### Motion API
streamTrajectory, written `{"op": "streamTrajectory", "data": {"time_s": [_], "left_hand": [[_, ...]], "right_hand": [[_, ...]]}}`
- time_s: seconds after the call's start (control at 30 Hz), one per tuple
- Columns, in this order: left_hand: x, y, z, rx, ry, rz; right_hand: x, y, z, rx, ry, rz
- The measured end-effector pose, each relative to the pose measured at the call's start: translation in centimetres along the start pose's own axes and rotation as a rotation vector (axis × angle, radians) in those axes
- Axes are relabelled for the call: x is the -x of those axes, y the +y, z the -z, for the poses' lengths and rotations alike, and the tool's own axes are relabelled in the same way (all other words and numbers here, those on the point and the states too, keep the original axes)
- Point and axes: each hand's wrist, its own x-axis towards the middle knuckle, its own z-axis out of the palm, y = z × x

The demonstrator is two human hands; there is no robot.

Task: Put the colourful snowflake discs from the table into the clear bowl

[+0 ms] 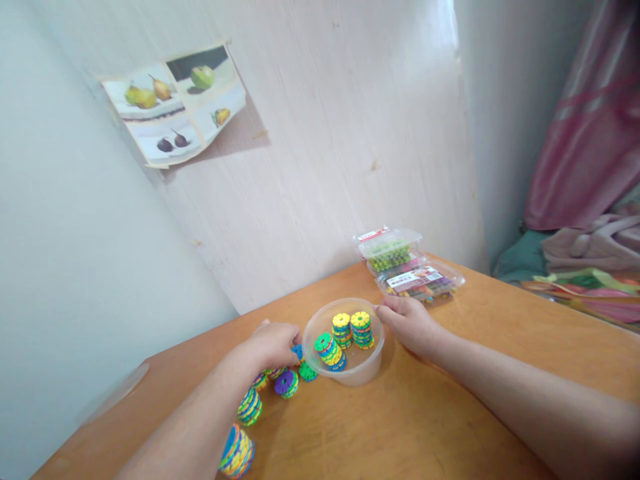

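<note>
A clear plastic tub (357, 377) stands on the table, with three stacks of coloured notched discs (341, 330) inside. My right hand (407, 323) pinches the tub's right rim between thumb and fingers. Left of the tub, my left hand (274, 345) reaches down over more disc stacks, its fingers curled at a blue stack (299, 353) that is mostly hidden. Beside it lie a purple-faced stack (287, 384) and a green-faced stack (309, 371). Further stacks (249, 407) run toward me along my left forearm, partly covered by it.
Two clear clamshell boxes stand at the back: one holds green pieces (387, 255), the nearer one (425, 283) coloured pieces. A clear round lid (115, 393) lies at the table's left edge. Walls rise behind and left, with a fruit picture sheet (180, 107). Pink cloth (585, 133) hangs at right.
</note>
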Motion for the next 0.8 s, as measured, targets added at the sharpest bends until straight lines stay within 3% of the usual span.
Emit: {"op": "streamTrajectory", "data": {"time_s": [0.8], "left_hand": [[-0.66, -0.18, -0.45, -0.043, 0.005, 0.013]], "right_hand": [[0.00, -0.24, -0.01, -0.009, 0.007, 0.005]]}}
